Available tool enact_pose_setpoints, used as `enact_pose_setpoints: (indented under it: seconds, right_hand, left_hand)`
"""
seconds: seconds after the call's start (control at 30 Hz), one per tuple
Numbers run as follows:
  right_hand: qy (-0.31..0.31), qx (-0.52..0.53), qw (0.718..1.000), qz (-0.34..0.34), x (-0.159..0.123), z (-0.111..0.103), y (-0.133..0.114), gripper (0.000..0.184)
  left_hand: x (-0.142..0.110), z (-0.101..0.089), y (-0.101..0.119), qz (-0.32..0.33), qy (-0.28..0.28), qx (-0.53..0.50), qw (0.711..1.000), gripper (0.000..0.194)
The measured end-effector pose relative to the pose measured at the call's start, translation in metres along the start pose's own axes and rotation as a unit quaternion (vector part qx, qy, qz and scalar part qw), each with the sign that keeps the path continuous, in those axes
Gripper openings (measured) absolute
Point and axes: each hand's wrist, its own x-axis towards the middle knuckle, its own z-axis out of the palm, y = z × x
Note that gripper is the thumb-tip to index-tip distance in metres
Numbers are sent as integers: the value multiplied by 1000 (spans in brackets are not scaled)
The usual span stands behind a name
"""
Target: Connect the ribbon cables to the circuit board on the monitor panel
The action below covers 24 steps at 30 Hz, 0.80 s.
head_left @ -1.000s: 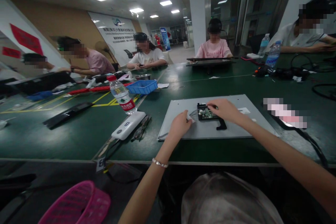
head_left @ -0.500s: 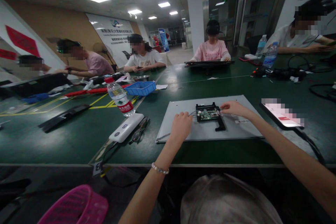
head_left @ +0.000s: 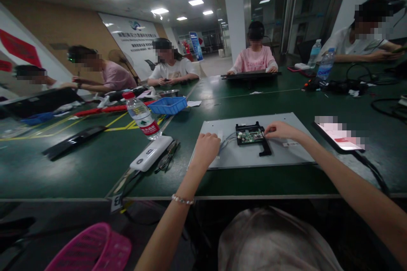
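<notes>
A grey flat panel (head_left: 241,159) lies on the green table in front of me. On it sits a black plastic bracket (head_left: 265,148) framing a green circuit board (head_left: 249,136). Thin grey cables (head_left: 227,139) run left from the board. My left hand (head_left: 206,150) is closed over the panel's left part, with a whitish strip (head_left: 220,135) showing at its fingertips; the fingers partly hide it. At the bracket's right edge, my right hand (head_left: 281,130) is closed in a pinch on the frame.
A power bank (head_left: 151,154), folded glasses (head_left: 167,156) and a water bottle (head_left: 143,118) stand or lie to the left, with a blue tray (head_left: 168,106) behind. On the right lies a lit phone (head_left: 340,135) with a cable. A pink basket (head_left: 111,250) is below the table edge. Several people sit around.
My left hand has moved left, away from the board, with the cables now more exposed. My right hand has shifted from the bracket's top to its right edge.
</notes>
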Motion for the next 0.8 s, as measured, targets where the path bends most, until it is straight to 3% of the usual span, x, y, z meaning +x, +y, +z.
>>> enact_pose_setpoints:
  seconds: [0.17,0.3,0.4,0.53,0.67,0.8]
  right_hand:
    - [14,14,999,32,-4,-10,6,27]
    - [55,-19,996,63,-7,-25,22,22]
    - [73,-63,991,90,-10,-32,33,17]
    - [103,-98,984,107,-13,-34,37,18]
    - [147,-135,978,63,-12,-30,33,24]
    - [201,-160,966,-18,-8,-23,19,31]
  left_hand:
    - [1,-2,-3,-13,-30,-25,999,24]
    - [8,-6,1,4,-17,-92,996,30]
    - [27,1,9,3,12,-154,988,34]
    - [68,17,23,-62,53,-263,961,39]
    - [100,38,36,-135,31,-362,922,42]
    - [101,54,44,-144,27,-378,914,43]
